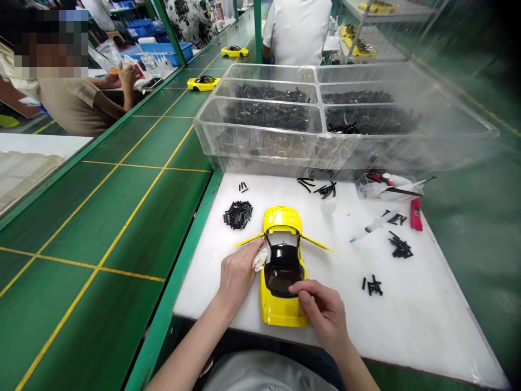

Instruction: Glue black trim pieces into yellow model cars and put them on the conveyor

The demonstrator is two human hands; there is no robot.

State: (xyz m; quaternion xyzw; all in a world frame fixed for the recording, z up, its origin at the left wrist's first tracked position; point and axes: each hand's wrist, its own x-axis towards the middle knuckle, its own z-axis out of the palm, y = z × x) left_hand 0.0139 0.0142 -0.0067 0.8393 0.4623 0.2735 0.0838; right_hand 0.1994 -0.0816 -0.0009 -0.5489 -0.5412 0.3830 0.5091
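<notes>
Toy car point(283, 266) on white mat point(407, 304), doors open | left hand point(238, 274) steadies its side, fingers pinching white cloth point(260, 259) | right hand point(323, 309) fingers curled at rear window, apparently pressing a small part.

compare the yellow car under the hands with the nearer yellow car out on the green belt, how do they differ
The car on the white mat has both doors swung open; the car on the belt shows none standing out. The mat car points lengthwise away from the camera; the belt car lies crosswise. The left hand and right hand touch the mat car; the belt car sits untouched. Both are yellow with dark cabins.
</notes>
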